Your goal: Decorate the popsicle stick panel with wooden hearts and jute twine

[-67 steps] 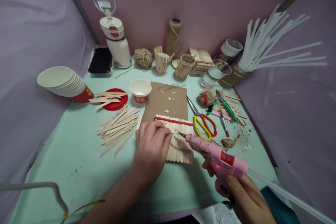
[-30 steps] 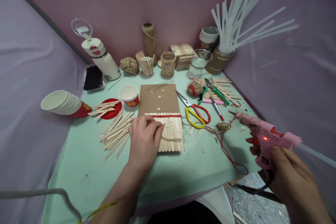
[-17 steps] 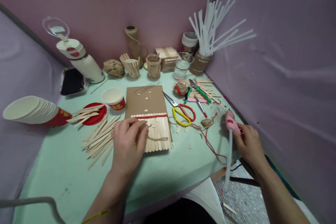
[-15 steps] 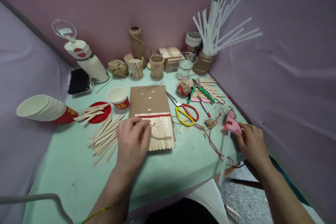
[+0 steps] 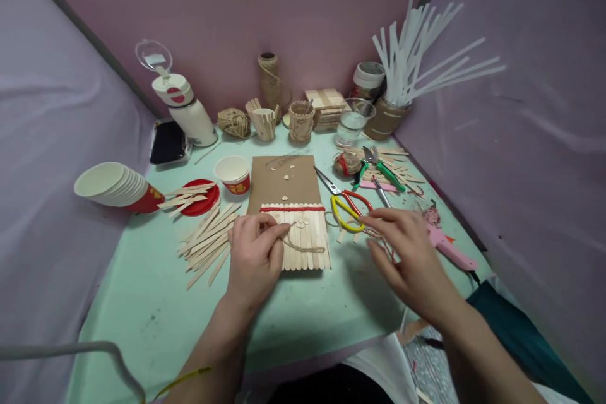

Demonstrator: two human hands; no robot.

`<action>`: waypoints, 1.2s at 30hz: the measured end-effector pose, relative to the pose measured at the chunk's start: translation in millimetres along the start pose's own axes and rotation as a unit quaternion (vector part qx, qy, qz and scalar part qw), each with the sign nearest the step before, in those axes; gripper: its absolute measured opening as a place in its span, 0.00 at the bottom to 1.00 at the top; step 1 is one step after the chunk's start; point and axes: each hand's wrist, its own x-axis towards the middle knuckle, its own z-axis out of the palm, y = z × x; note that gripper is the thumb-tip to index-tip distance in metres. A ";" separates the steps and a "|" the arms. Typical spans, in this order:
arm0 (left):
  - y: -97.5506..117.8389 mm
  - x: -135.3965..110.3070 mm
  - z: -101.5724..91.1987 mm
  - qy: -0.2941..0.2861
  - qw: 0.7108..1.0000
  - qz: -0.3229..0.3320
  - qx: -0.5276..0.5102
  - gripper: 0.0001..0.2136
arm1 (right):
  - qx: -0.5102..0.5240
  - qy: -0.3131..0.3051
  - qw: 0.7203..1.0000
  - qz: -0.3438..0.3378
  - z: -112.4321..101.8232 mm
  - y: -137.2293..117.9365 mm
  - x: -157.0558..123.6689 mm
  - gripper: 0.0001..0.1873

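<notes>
My left hand [image 5: 255, 252] is closed in a pinch on a piece of twine [image 5: 305, 249], over the left side of a panel of wooden craft sticks [image 5: 310, 260]. That twine curves across the sticks below a small cluster of pale wooden pieces [image 5: 301, 222]. A red cord [image 5: 293, 209] runs along the panel's top, and brown cardboard [image 5: 303, 183] extends behind it. My right hand [image 5: 402, 252] hangs with thumb and fingers apart, holding nothing, near the yellow and red scissors handles [image 5: 348, 218]. To its right lies a pink glue gun [image 5: 452, 249].
Loose craft sticks [image 5: 213, 246] and a red plate [image 5: 207, 203] lie left, beside stacked paper cups [image 5: 116, 186]. Green-handled pruners [image 5: 391, 175] and a marker [image 5: 381, 192] are at right. A clear water cup [image 5: 350, 129] and a jar of glue sticks [image 5: 388, 117] stand behind.
My right hand has let go of the glue gun and moved left toward the scissors. The glue gun now lies on the table. My left hand keeps its place at the panel.
</notes>
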 end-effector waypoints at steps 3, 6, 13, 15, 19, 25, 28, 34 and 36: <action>-0.6 -0.8 0.5 -0.004 1.000 -0.006 0.006 0.11 | 0.052 -0.046 0.997 -0.039 20.3 -29.3 24.1 0.16; -0.4 -1.4 1.1 -0.009 1.000 -0.009 0.003 0.11 | 0.055 -0.071 0.995 -0.047 35.1 -39.5 38.2 0.15; 0.0 -2.2 1.7 -0.015 1.000 -0.004 -0.006 0.11 | 0.046 -0.099 0.992 -0.060 51.2 -44.7 45.8 0.15; 0.1 -2.3 1.5 -0.020 1.000 -0.007 -0.008 0.11 | 0.044 -0.101 0.992 -0.062 53.7 -46.2 46.8 0.14; 0.0 -2.5 1.6 -0.019 1.000 -0.012 -0.007 0.11 | 0.032 -0.109 0.991 -0.065 55.8 -47.3 47.9 0.13; -0.5 -2.7 2.3 -0.016 1.000 -0.012 -0.004 0.11 | 0.017 -0.107 0.992 -0.067 56.3 -47.0 44.9 0.11; -0.8 -2.8 2.4 -0.014 1.000 -0.007 -0.008 0.11 | 0.020 -0.107 0.992 -0.065 57.3 -47.9 43.5 0.11; -2.0 -3.0 2.8 -0.014 1.000 0.001 -0.020 0.10 | 0.058 -0.083 0.993 -0.056 60.1 -44.6 42.5 0.12; -2.3 -3.1 2.9 -0.013 1.000 0.002 -0.022 0.11 | 0.070 -0.067 0.994 -0.047 59.1 -42.0 42.9 0.14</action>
